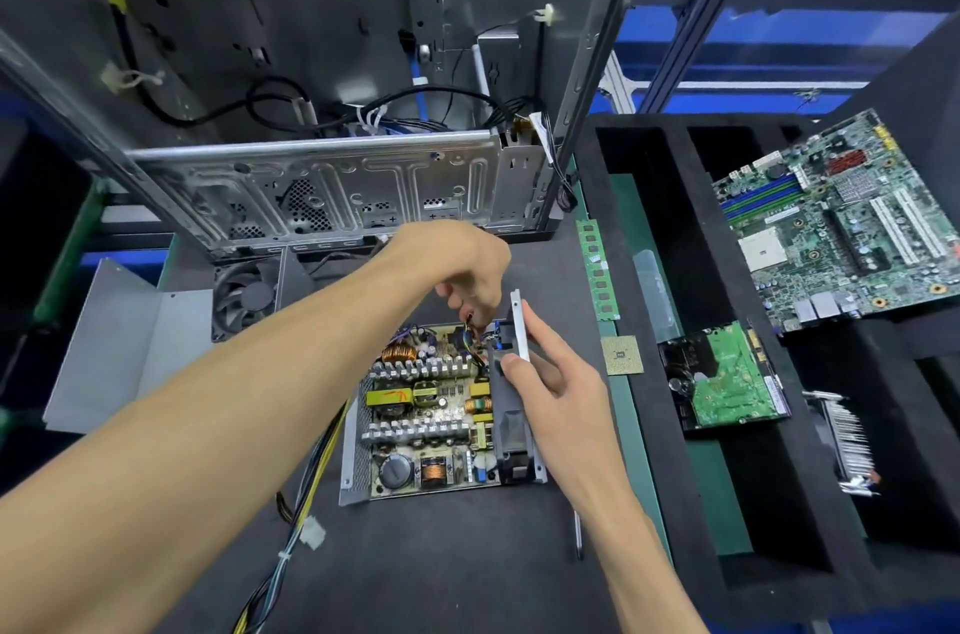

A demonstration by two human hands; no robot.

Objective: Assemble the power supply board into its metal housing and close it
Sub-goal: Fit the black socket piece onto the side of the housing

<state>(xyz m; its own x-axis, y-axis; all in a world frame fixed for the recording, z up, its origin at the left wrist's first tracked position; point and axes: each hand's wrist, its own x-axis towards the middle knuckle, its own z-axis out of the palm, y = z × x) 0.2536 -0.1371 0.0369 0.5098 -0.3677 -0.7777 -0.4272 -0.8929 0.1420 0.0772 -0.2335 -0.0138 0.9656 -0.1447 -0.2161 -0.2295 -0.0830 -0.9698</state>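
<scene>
Power supply board (pixel 436 418) sits in its metal housing (pixel 355 464) on the dark bench (pixel 415 560), in front of an open computer case (pixel 311 197). From the lower left the left arm reaches across, its hand (pixel 457 270) bent down at the wrist over the board's far right corner, fingers curled and pinching small coloured wires there. The right hand (pixel 558 389) comes in from the lower right; its thumb and fingers hold the housing's upright side wall (pixel 519 327) near the far end.

Crowding the board are finned silver heat sinks, copper-wound coils, yellow transformers and a large black capacitor near the front edge. Along its right side, just inside the wall, stands a black block. The board's long axis runs from the near edge away toward the case. A bundle of cables (pixel 291 545) trails off the housing's left side toward the near left.
</scene>
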